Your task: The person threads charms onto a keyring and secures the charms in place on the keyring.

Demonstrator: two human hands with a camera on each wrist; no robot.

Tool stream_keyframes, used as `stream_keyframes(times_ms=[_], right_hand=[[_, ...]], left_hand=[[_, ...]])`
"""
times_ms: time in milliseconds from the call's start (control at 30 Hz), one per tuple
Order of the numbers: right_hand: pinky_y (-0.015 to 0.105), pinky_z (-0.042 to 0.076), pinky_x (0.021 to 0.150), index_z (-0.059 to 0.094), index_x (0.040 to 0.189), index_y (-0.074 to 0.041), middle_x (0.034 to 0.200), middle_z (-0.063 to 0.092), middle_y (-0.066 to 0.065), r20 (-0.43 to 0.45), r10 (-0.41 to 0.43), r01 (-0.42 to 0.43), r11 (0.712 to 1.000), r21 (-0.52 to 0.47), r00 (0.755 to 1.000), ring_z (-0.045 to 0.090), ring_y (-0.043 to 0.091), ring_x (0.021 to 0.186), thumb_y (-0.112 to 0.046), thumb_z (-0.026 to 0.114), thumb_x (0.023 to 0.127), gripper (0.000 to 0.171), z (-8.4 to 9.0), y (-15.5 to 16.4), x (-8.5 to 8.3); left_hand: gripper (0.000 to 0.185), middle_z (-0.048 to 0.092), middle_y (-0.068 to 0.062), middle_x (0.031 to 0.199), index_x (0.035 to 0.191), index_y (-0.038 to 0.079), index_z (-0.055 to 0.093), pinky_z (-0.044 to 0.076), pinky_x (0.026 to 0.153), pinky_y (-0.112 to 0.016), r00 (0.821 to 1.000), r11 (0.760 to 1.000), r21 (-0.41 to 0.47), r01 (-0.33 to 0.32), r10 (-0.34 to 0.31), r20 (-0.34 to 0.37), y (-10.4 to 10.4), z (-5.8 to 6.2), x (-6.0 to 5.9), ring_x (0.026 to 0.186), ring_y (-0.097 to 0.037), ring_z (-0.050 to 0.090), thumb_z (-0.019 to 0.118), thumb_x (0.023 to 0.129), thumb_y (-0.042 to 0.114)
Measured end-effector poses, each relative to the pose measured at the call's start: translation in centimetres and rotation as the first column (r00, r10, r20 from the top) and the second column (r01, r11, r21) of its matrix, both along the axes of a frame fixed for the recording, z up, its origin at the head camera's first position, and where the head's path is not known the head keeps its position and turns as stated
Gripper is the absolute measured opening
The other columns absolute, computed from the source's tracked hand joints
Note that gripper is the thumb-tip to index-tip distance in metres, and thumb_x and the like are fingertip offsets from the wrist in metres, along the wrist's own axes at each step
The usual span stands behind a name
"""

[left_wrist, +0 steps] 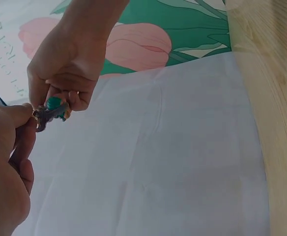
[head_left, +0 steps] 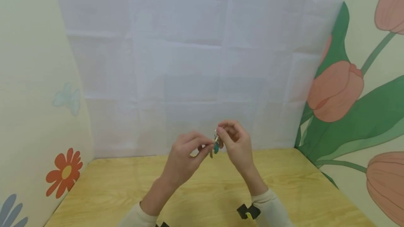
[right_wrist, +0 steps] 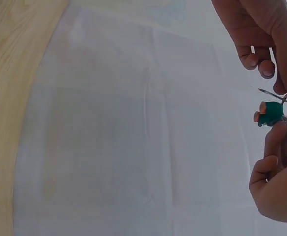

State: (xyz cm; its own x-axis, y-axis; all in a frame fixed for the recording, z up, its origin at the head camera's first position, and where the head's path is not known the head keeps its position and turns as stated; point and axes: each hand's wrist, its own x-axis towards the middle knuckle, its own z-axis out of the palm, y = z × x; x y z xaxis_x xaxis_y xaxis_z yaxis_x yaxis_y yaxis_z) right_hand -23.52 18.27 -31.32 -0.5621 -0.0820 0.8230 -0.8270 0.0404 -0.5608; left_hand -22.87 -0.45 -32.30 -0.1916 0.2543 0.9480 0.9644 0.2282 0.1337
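Between both hands, above the table, is a small keychain with a green charm [head_left: 216, 147] that has orange parts. A thin metal piece like a key [left_wrist: 44, 118] hangs beside the charm. My left hand [head_left: 190, 153] pinches the keychain at this metal piece with thumb and fingertips. From the other side, my right hand [head_left: 236, 144] grips the shiny ring and chain [head_left: 216, 136] above the charm. In the right wrist view the charm [right_wrist: 271, 113] sits between the two sets of fingertips, partly edged by the right fingers. The exact spot the left fingertips pinch is hidden.
Below the hands lies a light wood-grain table [head_left: 214, 188]. A creased white cloth [head_left: 189, 62] hangs behind it. Walls with printed flowers [head_left: 336, 90] stand at both sides. Dark wrist mounts [head_left: 248, 212] sit by the sleeves.
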Motion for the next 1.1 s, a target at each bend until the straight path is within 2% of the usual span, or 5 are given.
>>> stream_keyframes(times_ms=[367, 433, 600, 700, 1100], right_hand=[[0.032, 0.053, 0.070, 0.065, 0.110, -0.005, 0.083, 0.063, 0.014, 0.159, -0.011, 0.014, 1.000, -0.013, 0.987, 0.060, 0.026, 0.074, -0.016, 0.067, 0.101, 0.015, -0.6, -0.1, -0.1], [0.029, 0.050, 0.064, 0.065, 0.110, -0.005, 0.079, 0.061, 0.015, 0.197, 0.013, -0.008, 1.000, -0.022, 0.980, 0.056, 0.023, 0.070, -0.019, 0.068, 0.101, 0.017, -0.8, -0.1, -0.3], [0.026, 0.038, 0.053, 0.062, 0.112, -0.004, 0.068, 0.052, 0.011, 0.336, 0.101, -0.095, 0.995, -0.036, 0.936, 0.045, 0.019, 0.061, -0.025, 0.067, 0.102, 0.024, -1.3, -0.1, -0.7], [0.027, 0.036, 0.054, 0.060, 0.114, -0.004, 0.067, 0.048, 0.007, 0.414, 0.150, -0.144, 0.989, -0.044, 0.898, 0.042, 0.018, 0.060, -0.028, 0.067, 0.102, 0.027, -1.5, 0.0, -0.9], [0.026, 0.039, 0.052, 0.058, 0.118, -0.003, 0.072, 0.049, 0.004, 0.491, 0.428, -0.491, 0.871, -0.002, 0.759, 0.038, 0.015, 0.050, -0.013, 0.056, 0.107, 0.015, -1.1, 1.6, -1.5]], left_hand=[[0.007, 0.058, 0.004, 0.117, 0.109, 0.019, 0.068, 0.049, 0.076, -0.036, 0.930, 0.996, -0.020, 0.092, -0.079, 0.359, -0.2, -1.3, -0.1, 0.092, -0.014, 0.059, 0.065, 0.103, 0.018], [0.011, 0.060, 0.001, 0.118, 0.115, 0.017, 0.063, 0.048, 0.081, -0.040, 0.844, 0.982, -0.007, 0.189, -0.159, 0.512, -0.3, -1.5, -0.3, 0.100, -0.021, 0.061, 0.058, 0.107, 0.022], [0.027, 0.062, -0.013, 0.109, 0.119, 0.008, 0.051, 0.045, 0.090, -0.043, 0.496, 0.903, 0.202, 0.380, -0.383, 0.779, -0.6, -2.7, -1.3, 0.107, -0.036, 0.059, 0.046, 0.111, 0.034], [0.032, 0.059, -0.013, 0.103, 0.119, 0.009, 0.052, 0.044, 0.086, -0.041, 0.398, 0.885, 0.274, 0.377, -0.422, 0.815, -0.7, -3.3, -1.9, 0.099, -0.035, 0.057, 0.049, 0.109, 0.039], [0.038, 0.056, -0.011, 0.099, 0.125, 0.009, 0.058, 0.048, 0.080, -0.036, 0.359, 0.871, 0.376, 0.315, -0.476, 0.803, -1.5, -3.0, -3.1, 0.084, -0.027, 0.052, 0.064, 0.102, 0.038]])
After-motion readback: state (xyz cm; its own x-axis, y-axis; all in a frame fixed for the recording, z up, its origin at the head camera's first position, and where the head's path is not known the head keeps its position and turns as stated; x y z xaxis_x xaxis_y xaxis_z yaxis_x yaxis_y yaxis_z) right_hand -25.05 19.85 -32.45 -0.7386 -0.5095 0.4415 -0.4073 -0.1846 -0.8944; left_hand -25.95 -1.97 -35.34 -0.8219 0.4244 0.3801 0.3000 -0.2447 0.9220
